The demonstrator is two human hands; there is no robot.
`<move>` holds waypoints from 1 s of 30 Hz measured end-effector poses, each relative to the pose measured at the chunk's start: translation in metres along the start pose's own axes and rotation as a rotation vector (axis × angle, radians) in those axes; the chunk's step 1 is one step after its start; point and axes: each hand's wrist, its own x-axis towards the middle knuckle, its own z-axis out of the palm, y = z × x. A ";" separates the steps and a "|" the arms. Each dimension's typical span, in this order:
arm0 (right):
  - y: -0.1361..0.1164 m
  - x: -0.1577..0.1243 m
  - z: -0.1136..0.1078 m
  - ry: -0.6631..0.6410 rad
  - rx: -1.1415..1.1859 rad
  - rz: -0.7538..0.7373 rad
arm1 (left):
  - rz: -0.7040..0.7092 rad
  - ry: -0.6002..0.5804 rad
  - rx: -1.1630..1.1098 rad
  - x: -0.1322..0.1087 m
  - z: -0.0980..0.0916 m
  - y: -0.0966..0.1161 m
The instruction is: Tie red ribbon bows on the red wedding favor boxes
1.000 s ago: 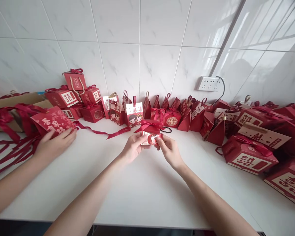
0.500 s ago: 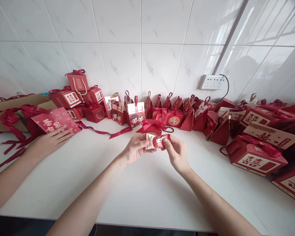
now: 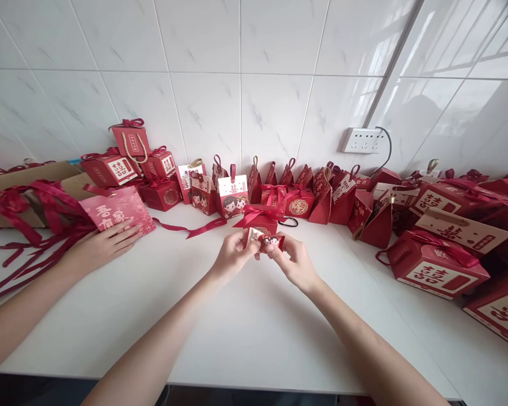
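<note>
My left hand [image 3: 233, 254] pinches a small red and white wrapped candy [image 3: 272, 242] between thumb and fingers. On the other side, my right hand [image 3: 293, 261] grips it too, thumb on top. Cartoon faces show on the candy's red part; my fingers hide some of the rest, so I cannot tell whether it is one piece or two. Just behind the hands stands a small red gift box [image 3: 267, 226] with a ribbon bow. Beside that box lies a thin black loop [image 3: 291, 223].
At left, another person's hand [image 3: 105, 248] rests on a pink-red printed bag [image 3: 121, 210] near loose red ribbons [image 3: 29, 217] and a cardboard box [image 3: 8, 210]. Red gift boxes [image 3: 232, 197] line the tiled wall. Larger boxes [image 3: 440, 268] crowd the right of the white table [image 3: 245, 338].
My hands have drawn closer together around the candy, which has turned and shows more of its cartoon faces. The other person's hand and the pink-red bag have shifted right.
</note>
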 end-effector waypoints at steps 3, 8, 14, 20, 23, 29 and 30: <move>-0.004 0.001 0.001 -0.041 0.004 0.025 | 0.001 -0.051 -0.004 -0.001 0.002 0.001; -0.007 0.001 0.001 -0.060 0.018 0.011 | 0.006 -0.068 -0.074 -0.002 0.001 -0.001; -0.009 0.000 0.001 -0.069 0.084 0.062 | -0.042 -0.128 -0.192 -0.003 0.000 -0.002; -0.008 0.000 0.004 -0.035 0.229 0.064 | -0.096 -0.154 -0.194 -0.004 0.002 -0.002; -0.008 0.000 0.005 -0.006 0.337 0.100 | -0.141 -0.159 -0.207 -0.006 0.001 -0.001; -0.017 -0.004 0.008 -0.003 0.589 0.161 | -0.104 -0.276 -0.278 -0.012 0.003 0.013; -0.020 -0.006 0.008 0.003 0.615 0.168 | -0.105 -0.294 -0.287 -0.013 0.003 0.015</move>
